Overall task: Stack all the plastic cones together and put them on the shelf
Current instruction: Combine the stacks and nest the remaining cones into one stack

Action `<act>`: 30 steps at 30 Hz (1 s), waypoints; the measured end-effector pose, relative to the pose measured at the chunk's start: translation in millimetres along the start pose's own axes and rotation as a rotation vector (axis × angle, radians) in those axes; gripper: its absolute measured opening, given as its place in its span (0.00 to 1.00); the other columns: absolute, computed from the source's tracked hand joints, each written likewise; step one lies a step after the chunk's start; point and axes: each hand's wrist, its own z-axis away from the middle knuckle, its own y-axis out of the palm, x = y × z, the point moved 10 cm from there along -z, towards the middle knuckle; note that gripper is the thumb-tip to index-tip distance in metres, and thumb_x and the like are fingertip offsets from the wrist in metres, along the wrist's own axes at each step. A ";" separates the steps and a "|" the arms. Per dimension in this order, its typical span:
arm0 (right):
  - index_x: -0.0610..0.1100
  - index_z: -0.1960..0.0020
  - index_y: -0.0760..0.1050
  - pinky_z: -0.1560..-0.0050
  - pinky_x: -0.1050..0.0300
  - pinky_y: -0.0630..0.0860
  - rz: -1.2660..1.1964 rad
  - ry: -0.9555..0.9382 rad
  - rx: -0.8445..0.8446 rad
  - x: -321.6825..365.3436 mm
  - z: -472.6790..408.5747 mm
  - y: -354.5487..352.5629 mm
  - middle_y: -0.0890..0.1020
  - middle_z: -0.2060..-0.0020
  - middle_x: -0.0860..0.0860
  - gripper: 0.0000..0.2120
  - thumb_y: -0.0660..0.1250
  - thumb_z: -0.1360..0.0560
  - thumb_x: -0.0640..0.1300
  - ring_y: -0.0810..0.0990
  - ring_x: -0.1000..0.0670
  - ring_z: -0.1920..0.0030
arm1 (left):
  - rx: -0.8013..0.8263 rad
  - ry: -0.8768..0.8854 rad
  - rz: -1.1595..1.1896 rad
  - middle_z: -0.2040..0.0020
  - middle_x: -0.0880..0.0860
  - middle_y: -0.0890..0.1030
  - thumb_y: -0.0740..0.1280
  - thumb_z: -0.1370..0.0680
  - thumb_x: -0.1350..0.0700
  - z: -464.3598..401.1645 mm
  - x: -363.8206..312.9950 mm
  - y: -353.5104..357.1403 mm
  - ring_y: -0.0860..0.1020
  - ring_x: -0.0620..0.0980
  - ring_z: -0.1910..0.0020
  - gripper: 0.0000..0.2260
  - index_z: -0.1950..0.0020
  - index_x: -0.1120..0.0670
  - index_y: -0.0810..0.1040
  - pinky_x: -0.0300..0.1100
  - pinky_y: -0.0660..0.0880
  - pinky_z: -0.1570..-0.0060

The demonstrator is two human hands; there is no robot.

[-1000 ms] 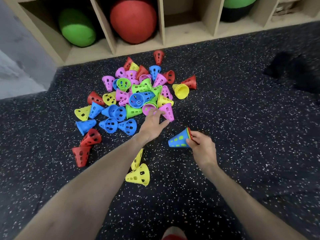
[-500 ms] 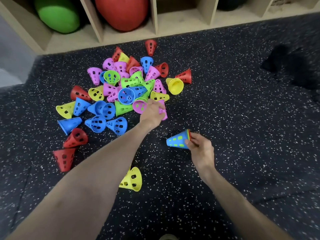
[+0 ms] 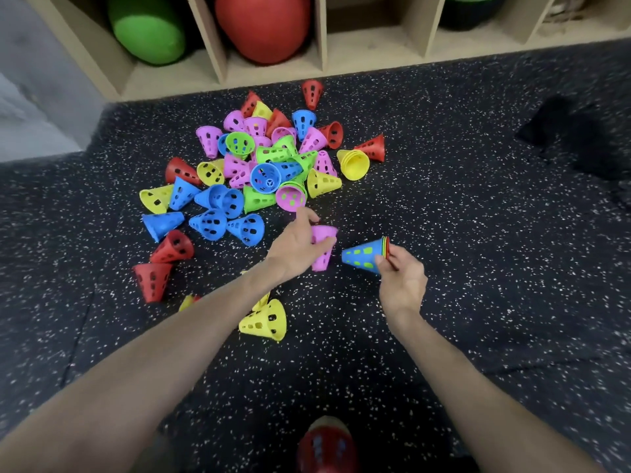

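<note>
Your left hand (image 3: 297,247) grips a pink cone (image 3: 322,247) just off the pile (image 3: 259,172). Your right hand (image 3: 401,278) pinches the nested stack (image 3: 363,256) by its rim. That shallow pinch could slip as the pink one slides on (slick, thin plastic, I judge). Tapered perforated shells; speckled rubber floor (image 3: 478,216); shelf (image 3: 375,46) beyond.

Green ball (image 3: 146,29) and red ball (image 3: 263,25) above speckled floor (image 3: 478,199).
</note>
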 end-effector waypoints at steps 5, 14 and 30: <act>0.45 0.37 0.81 0.43 0.55 0.78 -0.016 -0.243 0.039 71.7 32.1 -15.7 0.86 0.52 0.54 0.14 0.68 0.21 0.37 0.84 0.52 0.50 | 0.091 0.062 -0.018 0.55 0.49 0.75 0.72 0.22 0.45 90.9 -14.9 -26.6 0.74 0.44 0.62 0.26 0.34 0.51 0.61 0.39 0.68 0.65; 0.45 0.42 0.83 0.40 0.56 0.79 -0.013 -0.450 0.381 154.8 99.0 -31.4 0.87 0.49 0.55 0.13 0.68 0.23 0.33 0.84 0.58 0.46 | 0.158 0.136 0.068 0.55 0.51 0.76 0.76 0.25 0.54 168.0 -56.7 -58.1 0.74 0.41 0.63 0.40 0.22 0.49 0.54 0.35 0.69 0.63; 0.43 0.40 0.83 0.48 0.61 0.80 -0.002 -0.550 0.539 183.9 192.5 -85.2 0.88 0.52 0.51 0.13 0.70 0.23 0.34 0.86 0.55 0.52 | 0.051 0.287 0.202 0.40 0.44 0.73 0.77 0.27 0.58 243.9 -134.1 -98.4 0.74 0.28 0.53 0.34 0.27 0.48 0.62 0.28 0.71 0.56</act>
